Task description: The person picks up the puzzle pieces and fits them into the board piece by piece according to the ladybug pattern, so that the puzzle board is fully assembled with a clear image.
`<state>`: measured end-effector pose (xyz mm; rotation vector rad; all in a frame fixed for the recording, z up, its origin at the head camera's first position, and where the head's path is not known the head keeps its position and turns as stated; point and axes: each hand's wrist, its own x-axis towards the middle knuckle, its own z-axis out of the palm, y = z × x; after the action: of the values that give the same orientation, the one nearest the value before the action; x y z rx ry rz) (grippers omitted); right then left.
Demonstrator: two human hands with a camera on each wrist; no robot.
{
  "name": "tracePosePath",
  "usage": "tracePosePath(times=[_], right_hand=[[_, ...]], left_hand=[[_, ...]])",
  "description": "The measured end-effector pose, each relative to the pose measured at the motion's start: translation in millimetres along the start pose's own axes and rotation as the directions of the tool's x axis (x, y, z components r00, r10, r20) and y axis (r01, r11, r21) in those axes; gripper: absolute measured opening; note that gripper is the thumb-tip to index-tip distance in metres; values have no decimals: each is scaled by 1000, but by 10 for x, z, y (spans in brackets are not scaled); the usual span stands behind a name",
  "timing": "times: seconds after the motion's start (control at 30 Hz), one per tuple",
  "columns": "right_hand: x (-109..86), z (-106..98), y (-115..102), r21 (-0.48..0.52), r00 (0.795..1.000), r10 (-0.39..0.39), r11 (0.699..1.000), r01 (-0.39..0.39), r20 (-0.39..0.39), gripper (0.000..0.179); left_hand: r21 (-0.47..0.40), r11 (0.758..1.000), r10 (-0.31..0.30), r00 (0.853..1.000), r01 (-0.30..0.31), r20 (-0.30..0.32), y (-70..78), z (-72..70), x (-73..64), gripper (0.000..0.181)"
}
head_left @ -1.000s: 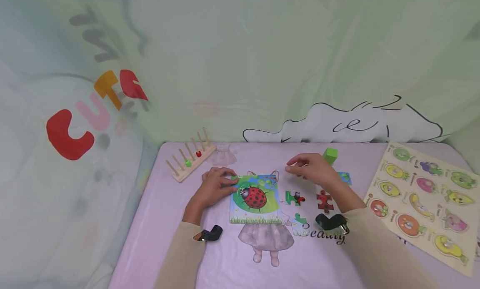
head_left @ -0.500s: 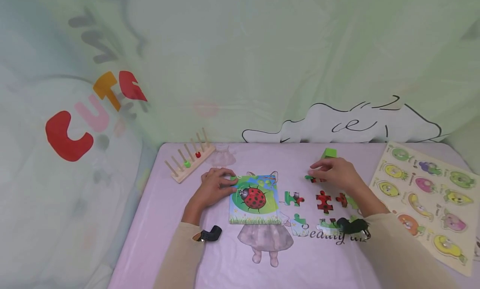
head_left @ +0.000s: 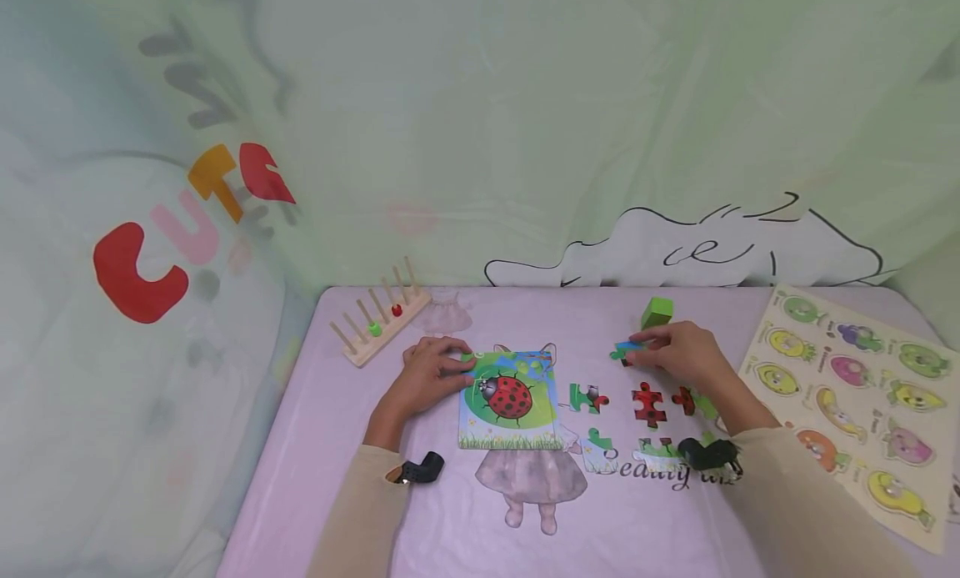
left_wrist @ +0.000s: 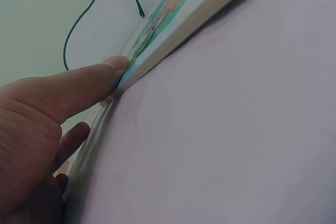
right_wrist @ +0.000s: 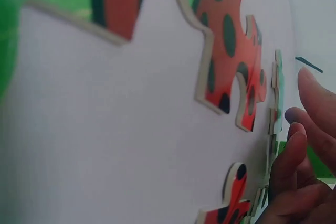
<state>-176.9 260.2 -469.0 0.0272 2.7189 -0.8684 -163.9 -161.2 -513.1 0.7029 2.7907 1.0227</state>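
Observation:
In the head view, my left hand point(head_left: 435, 372) grips the upper left corner of a square ladybug puzzle board point(head_left: 504, 428). The left wrist view has the thumb point(left_wrist: 92, 85) pressing at the corner of this board point(left_wrist: 178, 32). My right hand point(head_left: 678, 350) is over a blue, green and red jigsaw piece point(head_left: 623, 350), its fingertips right at the piece's right side. From the right wrist, thumb and fingers point(right_wrist: 310, 98) look parted beside the flat-lying piece point(right_wrist: 279, 85). Below that hand lies a red spotted jigsaw piece point(head_left: 648, 404), with a green and red piece point(head_left: 587, 397) left of it.
Nearer to me are two grass-printed pieces, one left point(head_left: 600, 450) and one right point(head_left: 658, 451). A green block point(head_left: 657, 312) stands behind the right hand. A wooden peg rack point(head_left: 386, 328) with green and red beads is at back left, a fruit board point(head_left: 847, 394) at right.
My right hand has moved right and slightly down, then its fingers shifted a little, uncovering the blue part of the piece below. The left hand has stayed at the board's corner.

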Motion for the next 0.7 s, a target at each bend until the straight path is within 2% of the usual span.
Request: tracePosePath(times=[0.23, 0.7], right_hand=[[0, -8, 32, 23, 1000, 10, 1000, -10, 0, 57], [20, 7, 66, 45, 1000, 3, 999, -3, -6, 48]], left_hand=[[-5, 1000, -1, 1000, 1, 1, -3, 0, 0, 34], [3, 1000, -7, 1000, 7, 6, -12, 9, 10, 35]])
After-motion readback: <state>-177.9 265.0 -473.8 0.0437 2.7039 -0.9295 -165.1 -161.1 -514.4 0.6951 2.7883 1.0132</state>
